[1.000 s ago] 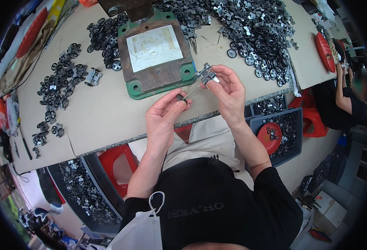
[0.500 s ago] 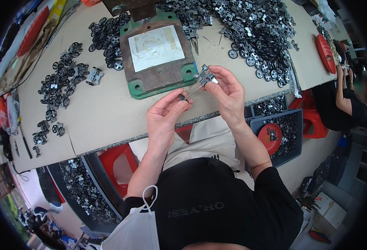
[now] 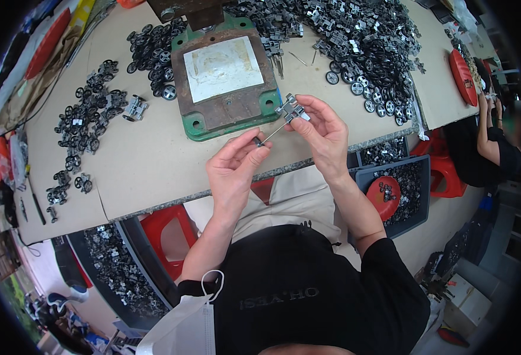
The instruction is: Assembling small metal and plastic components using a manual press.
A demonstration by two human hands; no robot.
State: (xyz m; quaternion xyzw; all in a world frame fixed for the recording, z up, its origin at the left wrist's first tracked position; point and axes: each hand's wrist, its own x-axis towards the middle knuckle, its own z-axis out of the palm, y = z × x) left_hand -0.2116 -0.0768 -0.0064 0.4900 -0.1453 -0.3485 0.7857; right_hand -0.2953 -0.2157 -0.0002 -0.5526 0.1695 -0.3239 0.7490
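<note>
Just off the near right corner of the green press base (image 3: 204,129), on the person's side of it, both hands meet over the worktable (image 3: 148,165). The right hand (image 3: 327,133) has its thumb and index finger clamped on a grey metal chassis piece (image 3: 293,109), held right beside that corner. The chassis piece's long axis seems to slant from the corner of the base down to the right, its free end pointing back at the base. A thin metal rod (image 3: 276,134) runs between the hands, its long axis slanting, the upper right end at the chassis piece and the lower left end at a small black wheel (image 3: 258,142). That wheel, seen nearly edge-on, is pinched between thumb and index finger of the left hand (image 3: 232,163), in front of the base; whether the other left fingers touch it, I cannot tell. How far the rod enters the chassis piece is too small to tell.

Left of the base lie wheeled pieces (image 3: 86,121) and, nearer it, one lone chassis (image 3: 135,108). Beyond its right side, loose wheels (image 3: 376,94) border a large heap of metal parts (image 3: 355,29).
</note>
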